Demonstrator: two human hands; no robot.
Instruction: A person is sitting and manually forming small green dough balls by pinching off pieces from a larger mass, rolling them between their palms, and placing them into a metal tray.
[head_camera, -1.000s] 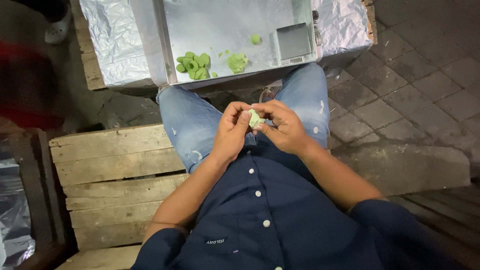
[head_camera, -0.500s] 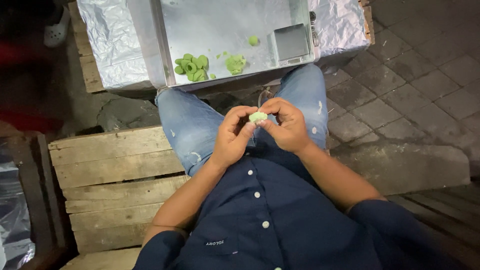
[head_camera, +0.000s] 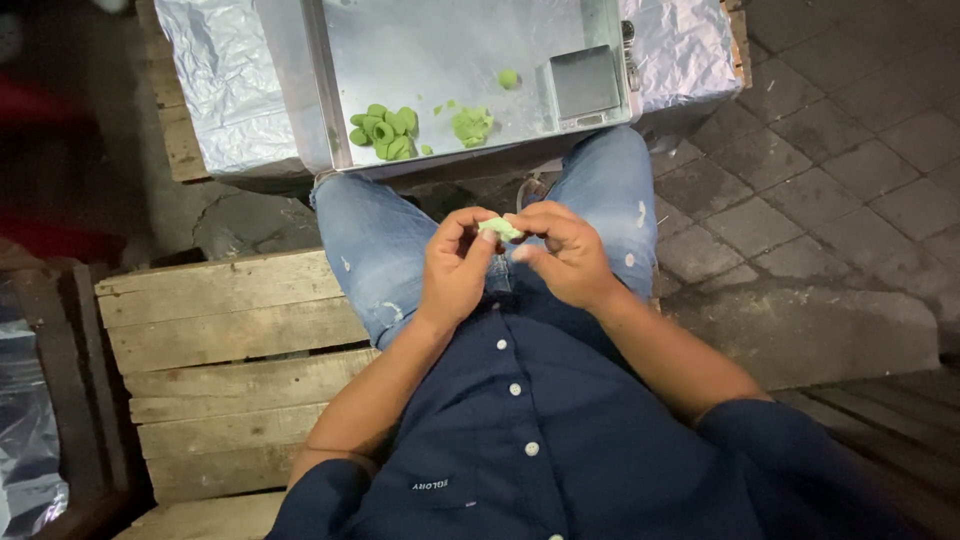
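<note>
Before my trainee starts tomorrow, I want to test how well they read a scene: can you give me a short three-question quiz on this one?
1. True or false: both hands, the left hand and the right hand, touch the small green dough piece.
2. Where does the pile of green dough rings lie? A) on the wooden pallet B) on the metal tray C) on the paving stones
3. Fill in: the small square scale sits at the tray's ____ side, as the head view shows it.

Key: 1 true; 2 B, on the metal tray; 3 right.
</note>
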